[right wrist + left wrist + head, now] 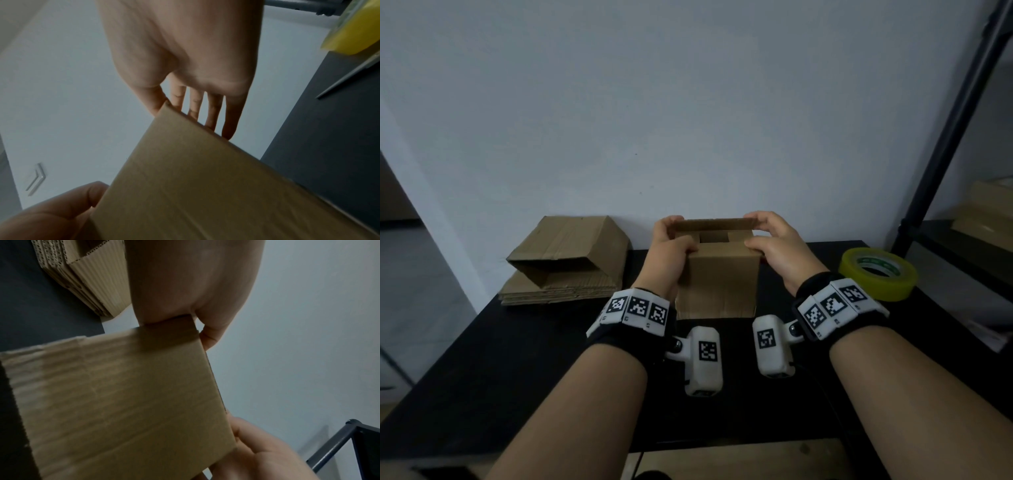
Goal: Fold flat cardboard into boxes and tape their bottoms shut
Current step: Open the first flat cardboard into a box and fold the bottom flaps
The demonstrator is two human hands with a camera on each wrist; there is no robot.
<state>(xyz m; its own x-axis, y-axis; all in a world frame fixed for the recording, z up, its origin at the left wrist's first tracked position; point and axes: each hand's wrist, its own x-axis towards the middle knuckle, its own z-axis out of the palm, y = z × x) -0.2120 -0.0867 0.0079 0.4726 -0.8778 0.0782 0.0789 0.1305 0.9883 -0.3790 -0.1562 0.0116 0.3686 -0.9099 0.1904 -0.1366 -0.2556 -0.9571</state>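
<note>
A small brown cardboard box stands upright on the black table, its top flaps partly folded in around a square gap. My left hand grips the box's top left corner, thumb on the near flap and fingers curled over the far flap. My right hand holds the top right corner the same way. In the left wrist view my left hand meets the box at its upper edge. In the right wrist view my right hand's fingers reach over the far edge of the box.
A stack of flat cardboard lies at the left against the wall, with a half-opened box on top. A yellow tape roll sits on the table at the right. A dark shelf frame stands further right.
</note>
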